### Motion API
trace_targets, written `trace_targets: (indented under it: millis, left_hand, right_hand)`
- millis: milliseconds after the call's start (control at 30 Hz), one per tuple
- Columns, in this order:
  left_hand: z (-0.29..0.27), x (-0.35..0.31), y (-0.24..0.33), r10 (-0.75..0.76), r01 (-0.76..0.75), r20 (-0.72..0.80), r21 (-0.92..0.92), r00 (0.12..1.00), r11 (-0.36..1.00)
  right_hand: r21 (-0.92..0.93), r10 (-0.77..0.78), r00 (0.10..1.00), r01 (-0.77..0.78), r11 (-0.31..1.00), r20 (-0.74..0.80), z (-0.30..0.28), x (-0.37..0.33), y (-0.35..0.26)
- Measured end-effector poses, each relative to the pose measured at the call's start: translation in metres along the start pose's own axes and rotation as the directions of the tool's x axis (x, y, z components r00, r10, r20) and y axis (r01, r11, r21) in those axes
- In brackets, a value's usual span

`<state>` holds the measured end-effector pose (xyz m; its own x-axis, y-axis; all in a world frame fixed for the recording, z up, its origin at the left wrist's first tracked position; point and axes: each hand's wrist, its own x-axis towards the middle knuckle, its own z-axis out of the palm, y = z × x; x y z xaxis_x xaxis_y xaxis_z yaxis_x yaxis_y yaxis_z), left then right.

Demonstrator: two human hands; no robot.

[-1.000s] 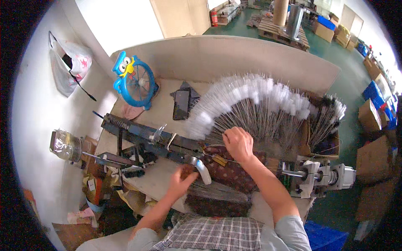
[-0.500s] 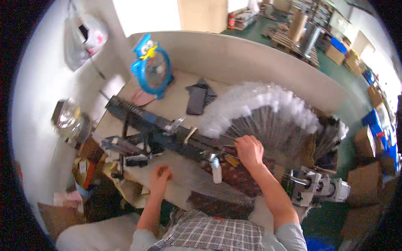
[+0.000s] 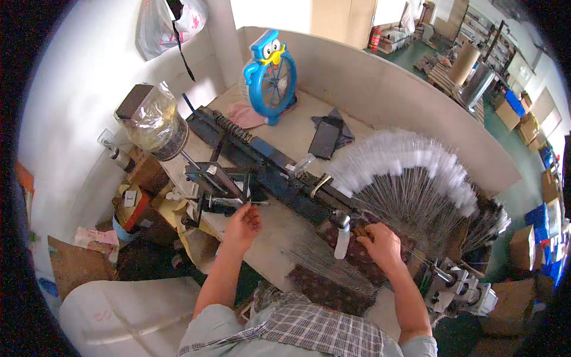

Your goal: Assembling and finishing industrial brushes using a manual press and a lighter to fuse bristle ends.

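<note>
My left hand (image 3: 242, 228) is closed, its fingertips against the lower end of a dark metal stand (image 3: 223, 187); whatever they pinch is too small to make out. My right hand (image 3: 380, 244), fingers bent together, is low over a dark patterned cloth (image 3: 357, 253), and what it grips is hidden. Between the hands stands a small white bottle (image 3: 342, 244) at the end of a long black machine bed (image 3: 270, 163). Many thin wires with white tips (image 3: 410, 160) fan out beyond my right hand. More loose thin wires (image 3: 327, 262) lie nearer me.
A blue duck-shaped fan (image 3: 272, 80) and a black phone (image 3: 326, 140) stand and lie at the back. A hopper wrapped in clear plastic (image 3: 156, 122) rises at left. A metal machine head (image 3: 458, 291) is at right. A low partition (image 3: 380, 89) borders the bench.
The view has swung left. My left hand has moved up to the stand's lower end. My right hand has drawn back from the fanned wires towards the cloth.
</note>
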<state>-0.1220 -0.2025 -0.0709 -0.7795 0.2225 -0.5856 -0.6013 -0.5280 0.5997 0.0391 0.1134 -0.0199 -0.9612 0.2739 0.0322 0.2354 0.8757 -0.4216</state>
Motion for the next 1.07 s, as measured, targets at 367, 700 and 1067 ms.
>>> trace_targets:
  millis: [367, 700, 1067]
  left_hand:
    - [-0.051, -0.044, 0.008, 0.52, -0.471, -0.28, 0.225, 0.807, 0.853]
    - [-0.04, -0.023, -0.013, 0.292, -0.291, -0.097, 0.029, 0.951, 0.956]
    - [0.009, 0.009, -0.008, -0.027, 0.02, 0.041, 0.146, 0.999, 0.989]
  right_hand:
    - [0.019, 0.037, 0.998, -0.038, 0.999, 0.052, -0.001, -0.009, 0.01]
    - [0.018, -0.021, 0.996, 0.022, 1.0, -0.088, -0.001, -0.018, 0.005]
    - [0.1, -0.121, 0.992, 0.123, 0.987, -0.026, -0.037, -0.047, -0.015]
